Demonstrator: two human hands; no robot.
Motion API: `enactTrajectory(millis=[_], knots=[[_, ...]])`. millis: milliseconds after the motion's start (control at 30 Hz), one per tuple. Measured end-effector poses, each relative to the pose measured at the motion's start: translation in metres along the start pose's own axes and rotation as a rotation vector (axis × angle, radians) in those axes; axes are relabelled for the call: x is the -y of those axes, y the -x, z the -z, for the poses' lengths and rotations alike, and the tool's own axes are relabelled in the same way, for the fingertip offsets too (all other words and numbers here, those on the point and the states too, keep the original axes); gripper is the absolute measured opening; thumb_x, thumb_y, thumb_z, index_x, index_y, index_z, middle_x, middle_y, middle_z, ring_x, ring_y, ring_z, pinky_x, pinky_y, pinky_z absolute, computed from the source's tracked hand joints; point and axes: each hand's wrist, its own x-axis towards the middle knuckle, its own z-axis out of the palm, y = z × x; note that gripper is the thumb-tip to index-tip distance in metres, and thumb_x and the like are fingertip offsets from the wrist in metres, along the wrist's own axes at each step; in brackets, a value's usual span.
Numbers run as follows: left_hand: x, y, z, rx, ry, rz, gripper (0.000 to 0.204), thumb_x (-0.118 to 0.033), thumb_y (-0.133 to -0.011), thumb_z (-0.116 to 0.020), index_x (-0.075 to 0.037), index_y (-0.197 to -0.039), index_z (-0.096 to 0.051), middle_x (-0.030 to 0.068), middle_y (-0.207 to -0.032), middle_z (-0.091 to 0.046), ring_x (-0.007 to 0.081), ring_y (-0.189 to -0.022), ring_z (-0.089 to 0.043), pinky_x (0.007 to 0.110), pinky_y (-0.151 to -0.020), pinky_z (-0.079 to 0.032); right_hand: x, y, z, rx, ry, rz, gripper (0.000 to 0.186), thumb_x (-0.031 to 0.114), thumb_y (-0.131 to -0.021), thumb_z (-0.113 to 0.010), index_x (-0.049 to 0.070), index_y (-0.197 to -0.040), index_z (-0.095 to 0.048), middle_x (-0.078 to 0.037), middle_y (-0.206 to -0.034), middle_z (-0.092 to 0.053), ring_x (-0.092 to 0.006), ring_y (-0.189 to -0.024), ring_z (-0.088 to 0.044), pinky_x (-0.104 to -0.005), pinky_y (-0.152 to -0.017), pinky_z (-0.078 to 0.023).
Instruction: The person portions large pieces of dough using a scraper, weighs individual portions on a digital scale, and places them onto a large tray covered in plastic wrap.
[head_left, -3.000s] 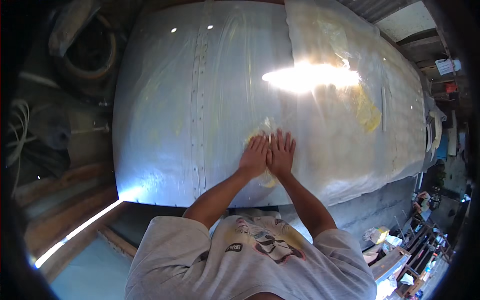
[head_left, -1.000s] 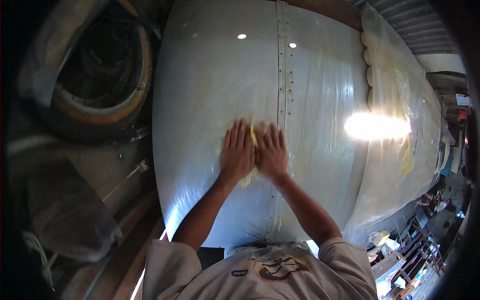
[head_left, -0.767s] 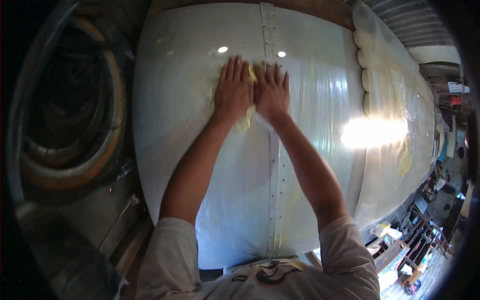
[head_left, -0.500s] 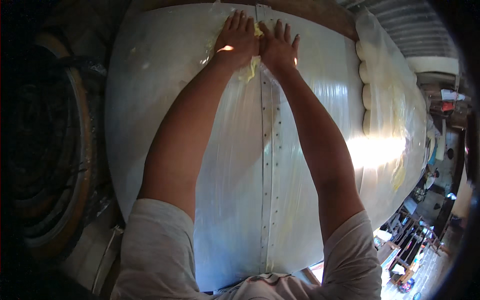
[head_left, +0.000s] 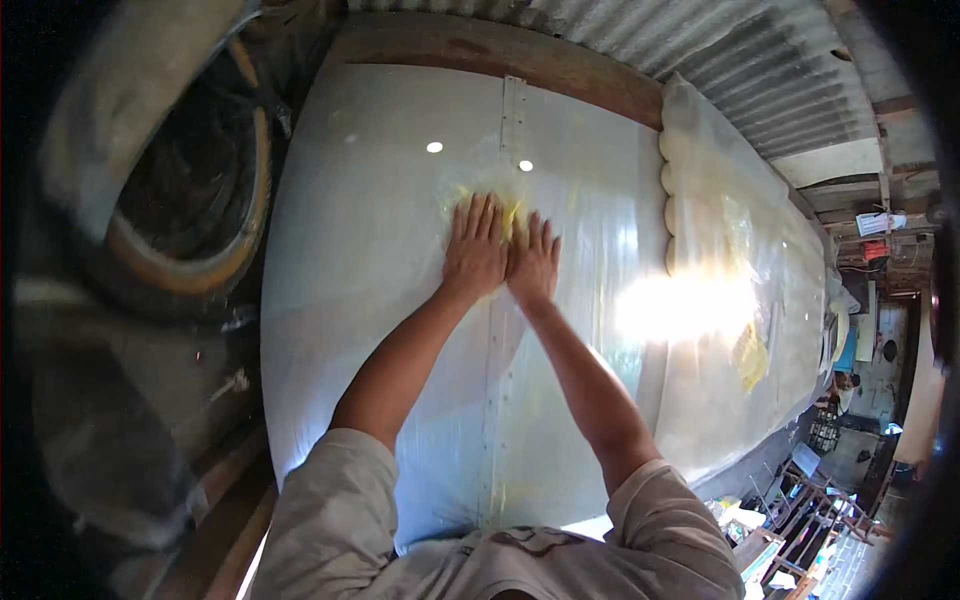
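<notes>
My left hand (head_left: 475,245) and my right hand (head_left: 534,262) lie flat, side by side, on a broad pale table surface (head_left: 370,210). Their fingers are stretched out and point away from me. A soft yellow mass (head_left: 514,215), partly wrapped in clear film, shows between and beyond the fingertips. Both palms press down on it, and most of it is hidden under them. Beneath my hands runs a riveted seam strip (head_left: 490,420), from the far edge toward my body.
A clear plastic sheet (head_left: 700,200) covers a pale, scalloped-edged stack on the right, with a yellow patch (head_left: 750,358) on it. Glare brightens that side. A wooden beam (head_left: 480,48) borders the far edge. At left stands a wheel (head_left: 190,265); cluttered racks (head_left: 800,525) stand lower right.
Both hands have drawn back toward me along the seam, with the yellow mass beneath them. The view has tilted up, bringing more of the far beam and corrugated sheet into sight.
</notes>
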Motion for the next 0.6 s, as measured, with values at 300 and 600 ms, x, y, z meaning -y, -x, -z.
enactTrajectory(millis=[300, 600], knots=[[-0.085, 0.301, 0.087, 0.365, 0.136, -0.033, 0.076, -0.041, -0.090, -0.052, 0.003, -0.147, -0.029, 0.0217, -0.156, -0.020, 0.0396, -0.147, -0.009, 0.051, -0.119, -0.004, 0.028, 0.303, 0.041, 0.165, -0.183, 0.167, 0.056, 0.017, -0.089, -0.055, 0.012, -0.143, -0.042, -0.024, -0.155, -0.021, -0.0422, -0.143, -0.020, -0.0574, -0.115, -0.015], [-0.116, 0.495, 0.158, 0.460, 0.077, 0.335, 0.079, -0.047, -0.089, -0.053, -0.003, -0.149, -0.027, 0.0232, -0.156, -0.019, 0.0420, -0.146, -0.011, 0.053, -0.118, -0.010, 0.095, 0.424, 0.083, 0.302, -0.329, 0.481, 0.065, 0.032, -0.087, -0.058, 0.015, -0.147, -0.038, -0.025, -0.156, -0.016, -0.0482, -0.142, -0.015, -0.0646, -0.112, -0.013]])
